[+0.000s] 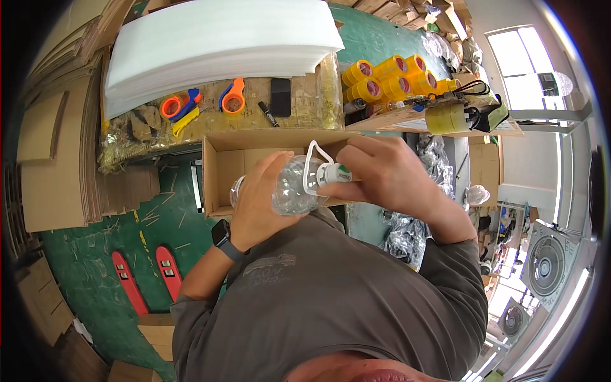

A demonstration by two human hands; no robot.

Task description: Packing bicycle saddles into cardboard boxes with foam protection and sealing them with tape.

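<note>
Left hand (258, 204) grip clenched around clear plastic bottle (291, 188). Right hand (382, 172) grip grasping its white cap (334, 173), above open cardboard box (223, 172)

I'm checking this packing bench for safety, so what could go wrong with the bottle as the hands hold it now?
1. The bottle lies tilted over the open carton. With the right hand at the cap, a loosened cap might let any liquid spill into the cardboard.
2. The left hand grips the clear, smooth body alone. If it slips, the bottle could drop into the carton or onto the green floor.
</note>
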